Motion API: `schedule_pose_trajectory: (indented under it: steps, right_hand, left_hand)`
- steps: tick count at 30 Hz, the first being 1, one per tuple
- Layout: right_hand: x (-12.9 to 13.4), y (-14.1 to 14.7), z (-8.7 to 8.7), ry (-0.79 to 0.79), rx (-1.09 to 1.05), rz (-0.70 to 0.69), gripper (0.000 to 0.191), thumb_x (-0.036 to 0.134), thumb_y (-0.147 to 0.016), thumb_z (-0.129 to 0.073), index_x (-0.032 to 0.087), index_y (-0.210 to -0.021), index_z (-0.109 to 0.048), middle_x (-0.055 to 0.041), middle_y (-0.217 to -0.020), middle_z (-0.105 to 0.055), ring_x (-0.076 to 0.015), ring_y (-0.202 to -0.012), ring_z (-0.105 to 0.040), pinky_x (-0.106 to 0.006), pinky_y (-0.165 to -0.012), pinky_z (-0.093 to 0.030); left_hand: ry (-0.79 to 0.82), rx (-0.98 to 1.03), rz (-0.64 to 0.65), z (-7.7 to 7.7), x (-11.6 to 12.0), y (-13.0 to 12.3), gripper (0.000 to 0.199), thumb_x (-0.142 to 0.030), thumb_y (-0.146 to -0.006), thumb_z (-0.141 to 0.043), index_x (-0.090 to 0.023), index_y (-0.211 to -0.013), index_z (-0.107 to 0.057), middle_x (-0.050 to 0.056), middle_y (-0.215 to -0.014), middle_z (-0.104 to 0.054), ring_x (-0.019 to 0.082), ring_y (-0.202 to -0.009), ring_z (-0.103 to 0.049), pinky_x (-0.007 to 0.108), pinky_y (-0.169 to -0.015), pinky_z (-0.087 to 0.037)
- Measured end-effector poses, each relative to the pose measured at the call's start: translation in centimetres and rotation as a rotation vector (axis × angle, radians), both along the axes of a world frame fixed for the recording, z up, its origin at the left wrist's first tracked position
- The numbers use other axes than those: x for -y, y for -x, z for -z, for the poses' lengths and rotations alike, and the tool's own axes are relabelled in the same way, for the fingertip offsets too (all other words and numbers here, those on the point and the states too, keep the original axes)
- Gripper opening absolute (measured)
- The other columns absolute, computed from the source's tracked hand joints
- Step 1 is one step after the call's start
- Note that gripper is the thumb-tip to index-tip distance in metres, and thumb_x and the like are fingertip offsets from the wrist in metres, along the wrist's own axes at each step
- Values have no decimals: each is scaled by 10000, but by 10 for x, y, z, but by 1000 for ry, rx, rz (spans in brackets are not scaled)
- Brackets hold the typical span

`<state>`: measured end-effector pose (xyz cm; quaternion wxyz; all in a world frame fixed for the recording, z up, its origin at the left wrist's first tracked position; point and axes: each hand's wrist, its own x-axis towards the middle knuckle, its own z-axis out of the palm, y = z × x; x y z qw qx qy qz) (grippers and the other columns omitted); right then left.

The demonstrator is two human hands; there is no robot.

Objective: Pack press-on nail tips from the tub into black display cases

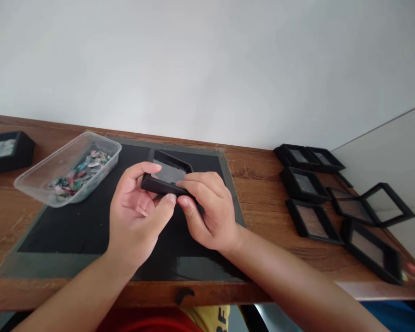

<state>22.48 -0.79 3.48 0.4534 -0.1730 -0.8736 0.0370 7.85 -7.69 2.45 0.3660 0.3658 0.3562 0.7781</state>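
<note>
Above the middle of a black mat [79, 230], both hands grip a small black frame with a clear film window [168, 172]. My left hand [134, 212] wraps its left side, with the thumb pressed along the near edge and a finger over the top corner. On the right side, my right hand [210, 207] pinches the near edge between thumb and fingers. The frame is tilted, its window facing up and away. Left of the hands stands a clear plastic tub [105, 173] holding small wrapped pieces [78, 177] in pink, green and white.
Several black film-window frames [311, 221] lie on the wooden table [259, 198] at the right, one of them standing open [383, 205]. At the far left sits a stack of black frames [22, 152]. A pale wall [207, 69] rises behind the table.
</note>
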Motion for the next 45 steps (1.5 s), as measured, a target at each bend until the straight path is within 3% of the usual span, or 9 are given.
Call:
schedule_pose_trajectory:
  steps: [6, 13, 18, 22, 25, 29, 36, 39, 45]
  right_hand:
    - [1, 0, 0, 103, 41, -38, 209, 280, -1168, -527, 181, -1080, -689, -62, -1009, -801, -195, -890, -731, -367, -828, -518]
    - [0, 2, 0, 194, 81, -69, 266, 292, -1164, -506, 207, -931, -603, -21, -834, -676, -174, -763, -608, -335, -741, -460]
    - [-5, -2, -14, 436, 138, -121, 177, 243, -1106, -555, 198, -945, -613, 24, -779, -625, -118, -656, -554, -260, -636, -438]
    - [-10, -7, -29, 496, 203, -114, 154, 208, -998, -590, 212, -848, -555, 56, -710, -570, -91, -594, -509, -238, -594, -401]
    - [-10, -10, -34, 497, 207, -112, 159, 204, -973, -584, 220, -830, -516, 58, -707, -564, -85, -595, -498, -234, -598, -396]
    - [-4, -11, -37, 496, 250, -153, 117, 222, -970, -556, 220, -858, -523, 49, -726, -593, -89, -607, -535, -225, -595, -409]
    - [18, -12, -46, 395, 320, 157, 66, 248, -877, -570, 228, -911, -518, 67, -643, -585, -104, -508, -513, -251, -526, -336]
    - [26, -11, -49, 346, 378, 186, 6, 224, -913, -510, 230, -912, -510, 67, -594, -557, -108, -467, -462, -266, -488, -270]
    - [30, -9, -46, 257, 474, 205, 208, 209, -985, -380, 177, -1059, -572, 22, -585, -601, -152, -450, -446, -304, -456, -213]
  left_hand:
    - [6, -36, -38, 8, -3, 0, 458, -29, -808, -818, -297, -1170, -737, -49, -988, -742, 69, -850, -752, 139, -804, -653]
    - [79, -67, -63, 7, -8, 4, 436, -86, -779, -820, -264, -1170, -749, -43, -891, -751, 79, -725, -713, 159, -686, -631]
    - [173, -110, -76, 3, -7, 5, 564, -144, -798, -856, -235, -1339, -722, -64, -751, -703, 101, -658, -699, 183, -645, -628]
    - [193, -288, -130, 6, 0, 0, 502, -293, -915, -847, -228, -1366, -636, -28, -884, -752, 134, -822, -770, 222, -757, -659]
    - [184, -403, -88, 9, 3, -2, 207, -412, -1057, -725, -235, -1134, -651, -16, -878, -756, 122, -747, -730, 224, -710, -624]
    - [139, -578, 19, 6, 2, 4, 416, -482, -1126, -601, -218, -808, -649, -17, -683, -654, 120, -607, -595, 234, -572, -490]
    - [22, -712, 112, 2, 0, 3, 466, -425, -1168, -482, -235, -775, -646, -16, -648, -632, 128, -528, -489, 275, -561, -479]
    - [-17, -735, 102, 1, 0, 1, 489, -457, -1170, -466, -238, -761, -622, -13, -638, -625, 129, -505, -458, 291, -546, -461]
    - [-42, -776, 13, 5, 1, 2, 560, -490, -1169, -468, -229, -675, -500, -20, -564, -544, 117, -482, -437, 295, -491, -348]
